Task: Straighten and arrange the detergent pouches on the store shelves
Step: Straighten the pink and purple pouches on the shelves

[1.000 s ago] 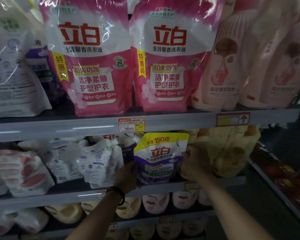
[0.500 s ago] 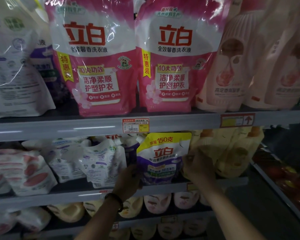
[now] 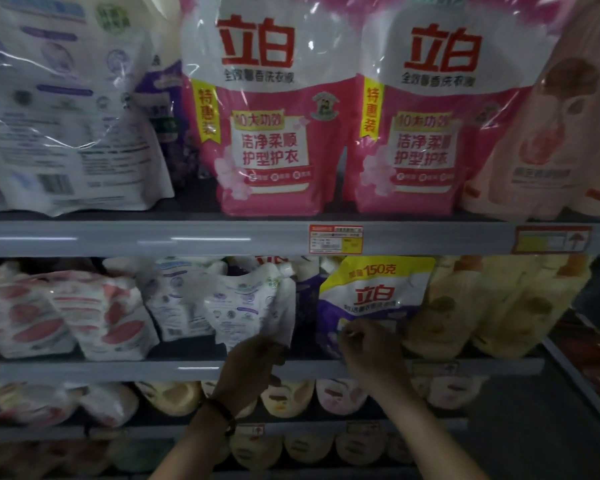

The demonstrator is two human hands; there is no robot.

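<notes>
1. Our left hand [image 3: 253, 362] comes up from the lower middle of the frame on a steeply raised forearm, with a dark wristband [image 3: 222, 415] at the wrist. Its fingers are bent and grip the lower right corner of a white plastic pouch [image 3: 246, 306] with faint blue print.
2. Our right hand [image 3: 368, 344] rises from the lower right, its back turned toward us. The fingers are curled against the lower front of a purple plastic pouch [image 3: 374, 292] with a yellow top band and red lettering. We cannot tell whether they pinch the film or only press on it.
3. Both pouches sit at the centre of the frame on the grey metal middle shelf [image 3: 118, 370]. The white one leans, and the purple one stands upright just to its right.
4. On the same shelf, slumped white-and-red pouches [image 3: 66, 317] fill the left of the frame. More small white pouches [image 3: 177, 299] sit beside the one we hold, and upright yellow pouches [image 3: 482, 306] stand at the right.
5. The grey upper shelf [image 3: 118, 237] carries two large pink-and-white pouches [image 3: 267, 116] side by side at the top centre. A big white pouch [image 3: 59, 109] stands at the upper left and peach pouches [image 3: 551, 133] at the upper right. An orange-and-white price tag [image 3: 336, 239] is on its front edge.
6. Below our wrists, a dim row of pale cream pouches [image 3: 291, 396] lines the lower shelf.
</notes>
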